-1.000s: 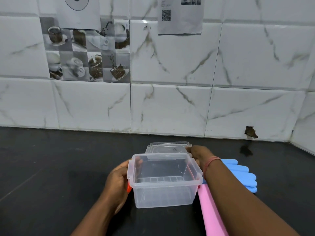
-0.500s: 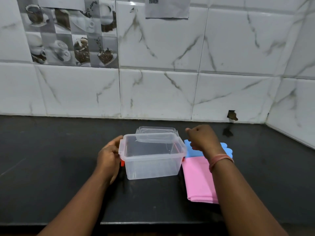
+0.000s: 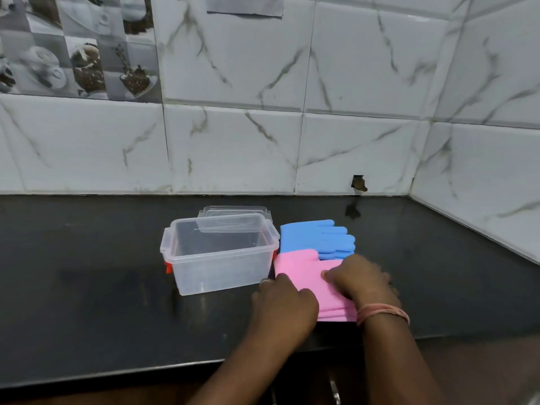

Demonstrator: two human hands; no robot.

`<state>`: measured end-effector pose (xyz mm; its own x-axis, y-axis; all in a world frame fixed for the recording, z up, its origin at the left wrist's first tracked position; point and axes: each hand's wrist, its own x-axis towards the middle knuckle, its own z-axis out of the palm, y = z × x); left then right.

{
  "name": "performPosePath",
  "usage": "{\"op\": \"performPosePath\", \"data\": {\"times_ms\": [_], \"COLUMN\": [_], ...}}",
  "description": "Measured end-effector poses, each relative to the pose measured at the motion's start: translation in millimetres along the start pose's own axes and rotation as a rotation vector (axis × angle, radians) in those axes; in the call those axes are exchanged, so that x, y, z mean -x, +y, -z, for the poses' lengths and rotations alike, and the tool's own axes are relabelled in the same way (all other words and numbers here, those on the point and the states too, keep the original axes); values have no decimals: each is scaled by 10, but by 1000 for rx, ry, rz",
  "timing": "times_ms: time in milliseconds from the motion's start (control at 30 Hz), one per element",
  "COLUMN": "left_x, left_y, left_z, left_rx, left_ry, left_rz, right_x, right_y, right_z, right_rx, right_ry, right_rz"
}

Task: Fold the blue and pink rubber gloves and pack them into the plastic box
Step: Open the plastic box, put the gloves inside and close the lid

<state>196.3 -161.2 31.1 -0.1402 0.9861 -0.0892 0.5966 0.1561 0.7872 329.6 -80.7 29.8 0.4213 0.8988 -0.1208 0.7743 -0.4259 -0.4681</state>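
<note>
A clear plastic box [image 3: 187,258] with red latches stands open and empty on the black counter. Its clear lid [image 3: 233,213] lies just behind it. To the right of the box lie blue rubber gloves [image 3: 306,236], fingers pointing right, and in front of them pink rubber gloves [image 3: 301,268], flat on the counter. My left hand [image 3: 285,302] rests on the pink gloves' left edge, near the box's front right corner. My right hand [image 3: 361,280] lies on top of the pink gloves, fingers pressing down and hiding their right part.
The black counter [image 3: 87,287] ends at a front edge close to me. White marble-look tiles form the back wall and a side wall [image 3: 482,185] at the right corner. A small hole [image 3: 358,182] shows in the back wall.
Both hands have left the box and moved right onto the pink gloves. The view has tilted down and pulled back, and the box now stands alone.
</note>
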Motion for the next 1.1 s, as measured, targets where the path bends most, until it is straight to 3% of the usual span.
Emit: {"op": "performPosePath", "data": {"times_ms": [200,333,433,500,667,800,1000,1100], "left_x": [-162,-337,-430,-454,-432,-426,-364,-472], "left_y": [133,123,63,45,160,288,458,348], "left_z": [-126,-62,-52,-55,14,321,919,1303], "left_rx": [-62,240,659,763,931,1032,1145,1098], "left_ry": [14,24,-104,-163,-265,-353,-388,-301], "left_rz": [232,238,281,300,294,223,102,63], "right_x": [-81,-46,-29,-42,-98,-42,123,104], "right_y": [95,117,184,218,261,171,-93,-467], "right_z": [4,167,223,242,349,546,854,798], "right_rx": [-46,-80,-153,-235,-472,-630,-1183,-1253], "right_ry": [-113,-197,-247,-266,-299,-298,-497,-607], "right_rz": [69,123,162,155,115,188,335,414]}}
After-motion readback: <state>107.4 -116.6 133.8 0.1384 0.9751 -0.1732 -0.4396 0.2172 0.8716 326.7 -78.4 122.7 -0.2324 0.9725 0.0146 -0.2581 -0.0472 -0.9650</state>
